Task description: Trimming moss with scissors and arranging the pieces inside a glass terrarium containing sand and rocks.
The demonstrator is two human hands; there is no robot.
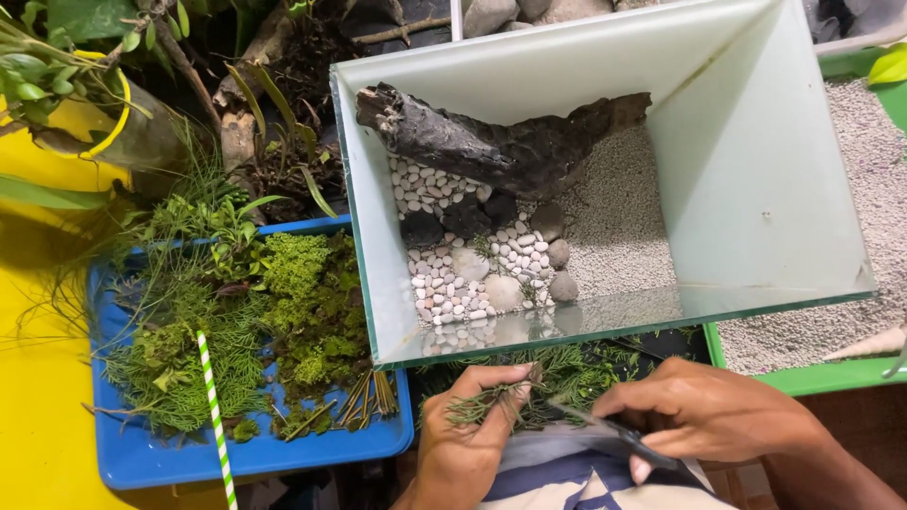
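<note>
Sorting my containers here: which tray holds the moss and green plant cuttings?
The blue tray, left of the glass tank, holds the moss and cuttings. The green tray on the right holds only pale gravel.

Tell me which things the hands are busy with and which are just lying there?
In use:
left hand holding green sprig
right hand holding scissors

Lying about:
glass tank
driftwood
white pebbles
blue tray of moss
striped straw

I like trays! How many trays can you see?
2: a blue tray of moss at the left, and a green tray of gravel at the right, partly behind the glass tank.
</note>
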